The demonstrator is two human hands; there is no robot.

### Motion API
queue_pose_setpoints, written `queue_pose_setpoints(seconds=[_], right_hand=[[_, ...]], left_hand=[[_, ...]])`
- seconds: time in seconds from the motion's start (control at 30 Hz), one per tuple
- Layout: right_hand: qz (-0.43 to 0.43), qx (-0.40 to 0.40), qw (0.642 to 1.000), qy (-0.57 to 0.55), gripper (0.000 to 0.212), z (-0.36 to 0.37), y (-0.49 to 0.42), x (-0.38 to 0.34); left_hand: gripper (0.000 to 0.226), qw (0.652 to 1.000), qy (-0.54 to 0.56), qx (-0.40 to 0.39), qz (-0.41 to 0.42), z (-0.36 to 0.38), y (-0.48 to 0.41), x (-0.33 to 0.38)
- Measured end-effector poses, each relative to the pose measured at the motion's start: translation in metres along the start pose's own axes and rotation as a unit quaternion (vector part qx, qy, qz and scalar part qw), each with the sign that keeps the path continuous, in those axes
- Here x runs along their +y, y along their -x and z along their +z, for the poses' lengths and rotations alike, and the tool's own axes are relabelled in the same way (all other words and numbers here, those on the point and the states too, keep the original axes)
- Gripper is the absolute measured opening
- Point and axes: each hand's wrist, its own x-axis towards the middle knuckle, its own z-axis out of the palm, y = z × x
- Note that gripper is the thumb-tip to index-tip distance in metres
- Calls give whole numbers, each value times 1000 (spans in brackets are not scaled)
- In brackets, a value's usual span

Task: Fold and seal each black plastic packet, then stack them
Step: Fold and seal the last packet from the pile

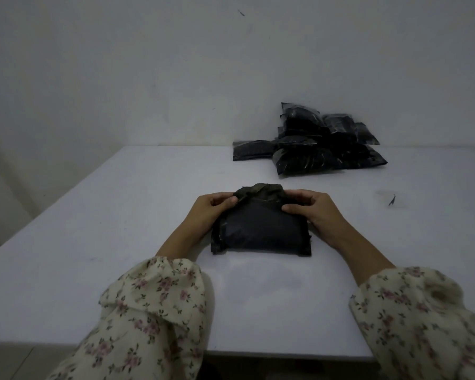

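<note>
The packet (261,231) is black, its crumpled top edge a duller olive-brown. The pile (321,144) is glossy black. The table (121,215) is white, the wall (121,78) pale grey. The sleeves (154,311) are cream with small pink flowers and dark leaves.

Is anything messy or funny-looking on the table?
The pile of black packets at the far right of the table is tumbled, with packets leaning at different angles, not a neat stack. A small dark scrap lies alone nearer the right side. The packet gripped by the left hand and right hand has a crumpled top edge.
</note>
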Motion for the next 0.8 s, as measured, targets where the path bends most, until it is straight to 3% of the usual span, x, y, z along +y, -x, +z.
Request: queue_pose_setpoints(seconds=[0.1, 0.17, 0.37, 0.6, 0.8], right_hand=[[-8, 57, 998, -23, 17, 0, -1, 1], [-1, 73, 997, -31, 17, -2, -3, 2], [-6, 43, 999, -5, 25, -6, -3, -1], [16, -8, 1000, 1, 35, -18, -2, -3], [37, -57, 998, -5, 21, -20, 1, -5]], left_hand=[[37, 998, 56, -23, 3, -4, 0, 1], [36, 997, 66, -25, 6, -6, -2, -1], [20, 997, 74, 25, 14, -6, -4, -8], [23, 992, 121, -32, -20, -16, -1, -3], [17, 982, 170, -81, -22, -18, -1, -1]])
